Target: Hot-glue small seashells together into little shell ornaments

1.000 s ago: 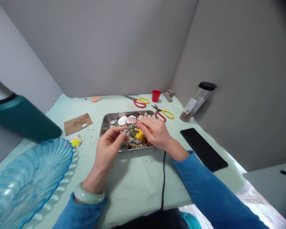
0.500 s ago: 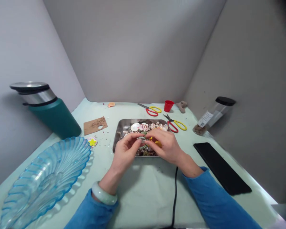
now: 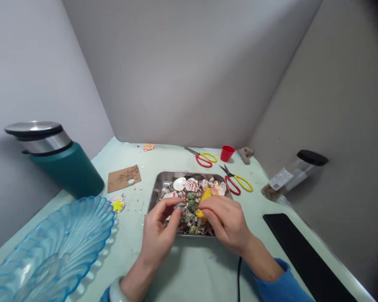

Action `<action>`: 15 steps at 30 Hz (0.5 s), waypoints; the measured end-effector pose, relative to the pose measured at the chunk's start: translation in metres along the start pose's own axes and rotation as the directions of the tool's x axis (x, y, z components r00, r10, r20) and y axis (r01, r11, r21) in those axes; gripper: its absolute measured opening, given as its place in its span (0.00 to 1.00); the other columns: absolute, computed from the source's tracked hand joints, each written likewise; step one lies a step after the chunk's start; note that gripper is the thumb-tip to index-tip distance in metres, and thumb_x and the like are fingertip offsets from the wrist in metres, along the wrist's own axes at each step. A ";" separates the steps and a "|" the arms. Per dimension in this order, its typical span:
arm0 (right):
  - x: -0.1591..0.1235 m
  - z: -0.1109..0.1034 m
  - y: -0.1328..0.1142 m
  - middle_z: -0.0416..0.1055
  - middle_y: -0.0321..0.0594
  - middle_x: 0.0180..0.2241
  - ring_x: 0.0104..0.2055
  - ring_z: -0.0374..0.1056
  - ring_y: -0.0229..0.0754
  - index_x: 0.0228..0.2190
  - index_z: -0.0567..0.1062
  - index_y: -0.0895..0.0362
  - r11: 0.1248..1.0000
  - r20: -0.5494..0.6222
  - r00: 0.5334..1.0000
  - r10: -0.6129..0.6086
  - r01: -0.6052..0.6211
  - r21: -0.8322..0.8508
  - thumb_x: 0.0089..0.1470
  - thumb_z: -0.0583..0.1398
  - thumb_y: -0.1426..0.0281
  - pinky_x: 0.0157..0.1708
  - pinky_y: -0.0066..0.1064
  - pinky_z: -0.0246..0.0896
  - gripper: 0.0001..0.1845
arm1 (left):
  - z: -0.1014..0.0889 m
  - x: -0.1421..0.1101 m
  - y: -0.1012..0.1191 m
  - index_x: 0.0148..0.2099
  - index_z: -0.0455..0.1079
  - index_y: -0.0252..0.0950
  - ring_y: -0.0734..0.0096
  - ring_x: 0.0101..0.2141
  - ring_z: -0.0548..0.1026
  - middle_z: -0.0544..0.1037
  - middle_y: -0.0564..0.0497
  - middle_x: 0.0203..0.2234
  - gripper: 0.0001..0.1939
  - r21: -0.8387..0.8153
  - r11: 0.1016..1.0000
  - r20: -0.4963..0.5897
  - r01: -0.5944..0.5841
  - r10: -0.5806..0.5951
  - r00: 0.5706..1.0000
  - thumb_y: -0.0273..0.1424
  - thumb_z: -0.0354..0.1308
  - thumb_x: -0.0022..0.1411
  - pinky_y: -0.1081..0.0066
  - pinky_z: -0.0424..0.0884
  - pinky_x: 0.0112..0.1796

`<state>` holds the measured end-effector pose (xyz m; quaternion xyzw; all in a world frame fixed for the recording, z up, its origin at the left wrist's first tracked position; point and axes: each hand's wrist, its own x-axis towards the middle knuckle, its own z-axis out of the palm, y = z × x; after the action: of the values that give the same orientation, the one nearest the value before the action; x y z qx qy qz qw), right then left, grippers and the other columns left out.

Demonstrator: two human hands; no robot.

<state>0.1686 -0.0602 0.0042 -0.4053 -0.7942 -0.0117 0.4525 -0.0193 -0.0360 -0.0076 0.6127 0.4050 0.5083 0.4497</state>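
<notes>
A metal tray [image 3: 155,189] full of shells and small stones lies in front of me. Over its left front part, my left hand [image 3: 162,220] has thumb and index finger closed around a small greyish piece [image 3: 179,206], too small to name. My right hand [image 3: 227,220] hovers over the tray's right front part, fingertips pinched together; whatever they hold, if anything, is hidden. Between the hands show green lumpy pieces [image 3: 191,204] and a yellow piece [image 3: 207,193], partly covered by my right fingers. White and red-striped shells [image 3: 191,185] lie toward the tray's back.
Two pairs of scissors [image 3: 236,179] and a red cup [image 3: 227,153] stand behind the tray. Left are a blue scalloped dish [image 3: 66,247], a teal bottle [image 3: 69,167] and a cardboard piece [image 3: 123,178]. Right are a lidded jar [image 3: 291,176] and a black slab [image 3: 305,256].
My hands came together around the small greyish piece half a second ago, then moved apart; it stays with the left. The head view has shifted, moving the whole scene within the picture.
</notes>
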 end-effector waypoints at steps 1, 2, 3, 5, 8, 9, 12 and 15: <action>0.001 0.000 0.000 0.75 0.42 0.30 0.31 0.70 0.41 0.34 0.72 0.57 1.000 -0.004 1.000 -0.001 0.001 0.000 0.58 0.54 0.76 0.33 0.34 0.62 0.07 | -0.001 0.001 -0.001 0.42 0.72 0.36 0.67 0.36 0.76 0.77 0.46 0.38 0.10 -0.005 1.000 -0.015 -0.007 0.007 1.000 0.33 0.57 0.59 0.69 0.74 0.37; 0.002 -0.001 0.000 0.75 0.42 0.30 0.31 0.69 0.41 0.33 0.72 0.57 1.000 -0.012 1.000 0.000 0.000 -0.002 0.58 0.54 0.76 0.32 0.34 0.62 0.07 | -0.001 0.001 -0.002 0.42 0.72 0.35 0.66 0.38 0.75 0.77 0.45 0.39 0.10 -0.012 1.000 -0.027 -0.017 0.017 1.000 0.33 0.56 0.60 0.69 0.74 0.38; 0.003 -0.002 0.000 0.75 0.42 0.29 0.30 0.69 0.41 0.33 0.72 0.57 1.000 -0.020 1.000 0.001 -0.001 -0.005 0.58 0.53 0.76 0.32 0.34 0.62 0.08 | -0.002 0.002 -0.003 0.42 0.72 0.35 0.65 0.40 0.75 0.76 0.45 0.41 0.10 -0.018 0.999 -0.036 -0.029 0.028 0.999 0.33 0.56 0.60 0.69 0.74 0.39; 0.004 -0.004 -0.001 0.75 0.42 0.29 0.30 0.69 0.41 0.33 0.72 0.57 1.000 -0.037 0.999 0.003 -0.004 -0.017 0.58 0.53 0.76 0.32 0.33 0.62 0.09 | -0.002 0.002 -0.003 0.42 0.72 0.35 0.64 0.42 0.74 0.76 0.44 0.42 0.10 -0.021 0.999 -0.041 -0.041 0.041 0.998 0.32 0.56 0.60 0.68 0.73 0.40; 0.003 -0.006 -0.002 0.75 0.42 0.29 0.30 0.69 0.40 0.32 0.73 0.58 0.999 -0.044 0.999 -0.019 0.017 -0.051 0.59 0.53 0.76 0.32 0.33 0.61 0.09 | 0.000 0.000 -0.003 0.44 0.71 0.36 0.67 0.37 0.76 0.77 0.45 0.42 0.10 0.001 0.999 -0.022 -0.034 0.034 0.999 0.32 0.55 0.60 0.69 0.73 0.40; 0.003 -0.005 -0.003 0.75 0.42 0.29 0.30 0.69 0.40 0.32 0.73 0.58 0.997 -0.045 0.998 -0.037 0.034 -0.067 0.58 0.54 0.76 0.32 0.32 0.61 0.08 | 0.001 -0.001 -0.003 0.45 0.70 0.36 0.68 0.35 0.76 0.77 0.46 0.41 0.11 0.020 0.999 -0.019 -0.048 0.048 0.999 0.32 0.55 0.60 0.69 0.73 0.39; -0.001 -0.002 -0.001 0.75 0.41 0.28 0.29 0.68 0.40 0.30 0.73 0.58 0.993 -0.035 0.997 -0.070 0.066 -0.100 0.59 0.54 0.75 0.32 0.32 0.61 0.08 | 0.003 -0.004 -0.003 0.45 0.71 0.37 0.67 0.37 0.76 0.77 0.47 0.41 0.11 0.133 0.978 -0.012 -0.162 0.165 0.986 0.30 0.56 0.59 0.69 0.72 0.41; -0.003 0.002 0.002 0.75 0.41 0.28 0.29 0.68 0.39 0.29 0.73 0.58 0.995 -0.024 0.999 -0.031 0.029 -0.100 0.60 0.53 0.73 0.32 0.32 0.61 0.11 | 0.003 -0.003 -0.003 0.42 0.73 0.37 0.66 0.39 0.76 0.78 0.46 0.40 0.09 0.241 0.932 0.014 -0.269 0.274 0.962 0.28 0.55 0.58 0.69 0.72 0.41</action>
<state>0.1693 -0.0599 0.0003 -0.4153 -0.7929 -0.0634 0.4414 -0.0165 -0.0390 -0.0114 0.7077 0.3794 0.5187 0.2936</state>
